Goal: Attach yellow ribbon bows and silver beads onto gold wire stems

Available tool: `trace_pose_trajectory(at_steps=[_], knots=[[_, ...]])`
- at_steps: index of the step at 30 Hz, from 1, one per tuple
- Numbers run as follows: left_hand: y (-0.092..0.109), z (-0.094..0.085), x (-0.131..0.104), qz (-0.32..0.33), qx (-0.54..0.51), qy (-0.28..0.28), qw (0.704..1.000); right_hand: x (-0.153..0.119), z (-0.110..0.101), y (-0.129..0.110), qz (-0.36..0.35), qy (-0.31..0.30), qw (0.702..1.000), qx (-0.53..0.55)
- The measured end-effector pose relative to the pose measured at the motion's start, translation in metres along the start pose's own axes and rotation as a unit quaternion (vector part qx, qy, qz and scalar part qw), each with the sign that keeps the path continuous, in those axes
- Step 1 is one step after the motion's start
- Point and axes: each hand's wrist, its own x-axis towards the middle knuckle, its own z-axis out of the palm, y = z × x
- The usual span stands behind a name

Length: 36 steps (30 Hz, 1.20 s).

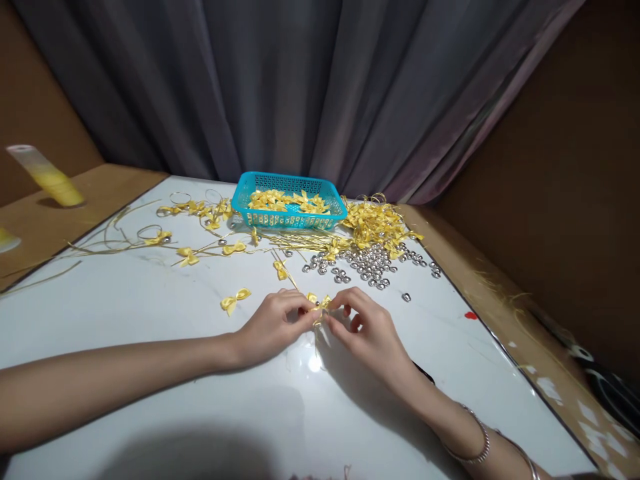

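My left hand (277,321) and my right hand (367,328) meet near the middle of the white table, fingertips pinched around a small yellow ribbon bow (325,303). A small shiny bead-like piece shows between the fingertips, and a thin strand hangs below; the fingers hide the rest. To the left of my left hand lies a loose yellow bow (235,301). Just beyond the hands rests another bow (281,270) beside thin gold ties. Past my right hand spreads a pile of silver oval beads (373,263).
A turquoise basket (290,221) with yellow bows stands at the back. Right of it is a heap of bows with ties (377,223); more bows (187,256) and long gold strands lie left. A clear cylinder with yellow contents (55,180) is at far left. A dark curtain (280,87) hangs behind.
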Motion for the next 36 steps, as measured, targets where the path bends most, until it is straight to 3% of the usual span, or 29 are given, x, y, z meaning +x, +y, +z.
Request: trace_pose_trajectory(at_steps=[3,5,7,10,12,18,23,27,32,36], knots=[[-0.002,0.001,0.0,0.005,0.018,-0.002,1.0,0.002,-0.002,-0.003,0.073,-0.058,0.991,0.097],[-0.002,0.001,0.0,0.003,0.025,-0.005,1.0,0.004,-0.007,-0.005,0.144,-0.102,0.966,0.188],[-0.003,0.001,0.0,0.003,0.025,-0.008,1.0,0.007,-0.013,-0.005,0.219,-0.158,0.918,0.29],[-0.002,0.001,0.0,0.003,0.014,-0.014,1.0,0.01,-0.023,-0.002,0.296,-0.269,0.822,0.405],[-0.001,0.001,0.0,0.001,0.009,-0.015,1.0,0.011,-0.028,0.001,0.301,-0.305,0.801,0.419],[-0.003,0.002,-0.001,0.056,0.027,-0.058,0.996,0.011,-0.034,-0.004,0.228,-0.297,0.856,0.357],[-0.003,0.004,-0.003,0.187,0.057,-0.084,0.977,0.014,-0.027,-0.003,0.22,-0.247,0.873,0.357],[-0.003,0.003,-0.006,0.238,0.062,-0.083,0.966,0.017,-0.025,0.007,0.25,-0.244,0.875,0.335],[-0.002,0.003,-0.006,0.231,0.026,-0.043,0.972,0.018,-0.034,0.011,0.237,-0.239,0.9,0.277],[-0.004,0.002,-0.004,0.148,0.022,-0.018,0.989,0.014,-0.04,0.005,0.181,-0.259,0.927,0.204]])
